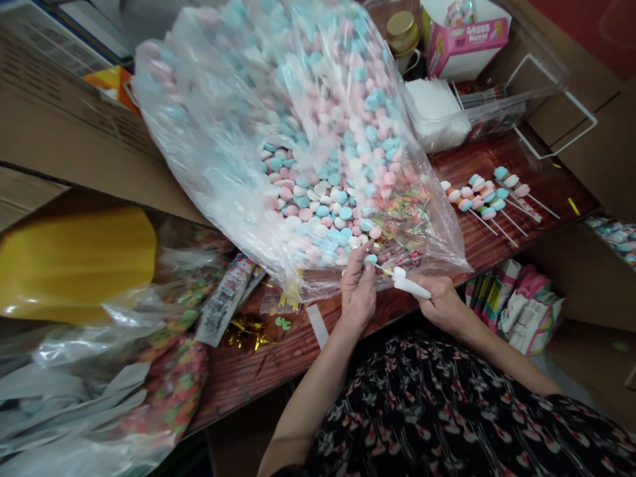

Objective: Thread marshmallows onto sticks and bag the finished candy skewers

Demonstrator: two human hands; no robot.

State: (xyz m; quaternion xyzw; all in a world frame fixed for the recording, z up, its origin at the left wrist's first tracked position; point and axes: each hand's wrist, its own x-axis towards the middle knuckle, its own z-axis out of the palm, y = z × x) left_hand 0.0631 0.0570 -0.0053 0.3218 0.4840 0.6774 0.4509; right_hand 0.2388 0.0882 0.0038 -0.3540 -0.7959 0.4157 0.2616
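Observation:
My left hand point(358, 288) is closed in a pinch on a small blue marshmallow point(370, 259) at the near edge of a big clear plastic bag point(209, 179). Right beside it, my right hand point(442, 301) is closed around a thin stick, most of it hidden by the fingers, with a white piece point(412, 287) against it. The stick's tip points toward the blue marshmallow; whether they touch I cannot tell. Loose pink, blue and white marshmallows point(322, 199) show through the bag's opening. Orange and green gummy candies point(405, 205) lie at its right side.
Several finished-looking candy skewers point(489, 195) lie on the wooden table point(278, 358) at right. Behind them are a clear bin point(536, 86) and a pink box point(467, 43). Bags of gummies point(169, 391) and a yellow object point(74, 265) crowd the left.

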